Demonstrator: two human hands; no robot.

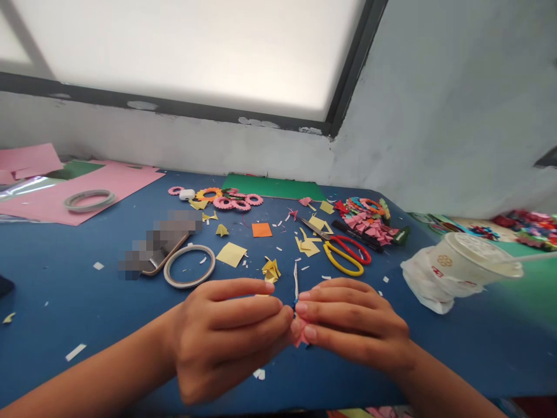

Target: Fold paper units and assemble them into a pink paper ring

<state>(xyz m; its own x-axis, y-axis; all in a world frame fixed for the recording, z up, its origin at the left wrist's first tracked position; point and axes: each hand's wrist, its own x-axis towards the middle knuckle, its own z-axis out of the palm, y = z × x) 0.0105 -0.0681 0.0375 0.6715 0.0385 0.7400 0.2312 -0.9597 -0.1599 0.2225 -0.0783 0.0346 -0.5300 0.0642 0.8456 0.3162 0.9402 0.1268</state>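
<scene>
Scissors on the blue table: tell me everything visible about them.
The scissors lie flat on the blue table, right of centre. The metal blades look closed and point up-left. One handle loop is yellow and the other red, both plastic by the look. Some yellow paper scraps lie against the blades, and a black marker runs just beyond the red loop. Nothing holds them.

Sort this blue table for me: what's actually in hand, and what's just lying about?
In hand: small pink folded paper piece, pinched between the fingers of the left hand and right hand.

Lying about: red-and-yellow-handled scissors, whitish tape ring, orange paper square, yellow paper square, black marker pen, white plastic cup.
</scene>
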